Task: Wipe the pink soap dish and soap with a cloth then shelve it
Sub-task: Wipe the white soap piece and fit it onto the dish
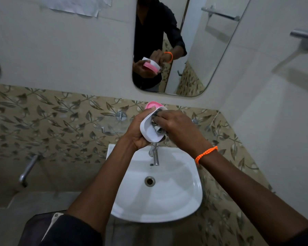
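My left hand (136, 132) grips the soap dish above the basin, tilted on its side. The white tray of the dish (147, 129) faces me and its pink part (153, 104) sticks out behind, at the top. My right hand (178, 126), with an orange bead bracelet at the wrist, presses a dark grey cloth (156, 127) into the white tray. The soap itself is hidden. The mirror (194, 50) reflects both hands with the pink and white dish.
A white washbasin (167, 201) with a chrome tap (155, 155) lies directly below my hands. Leaf-patterned tiles cover the wall. A metal towel bar (304, 35) juts out at the upper right, and a chrome tap (28, 170) sits low on the left wall.
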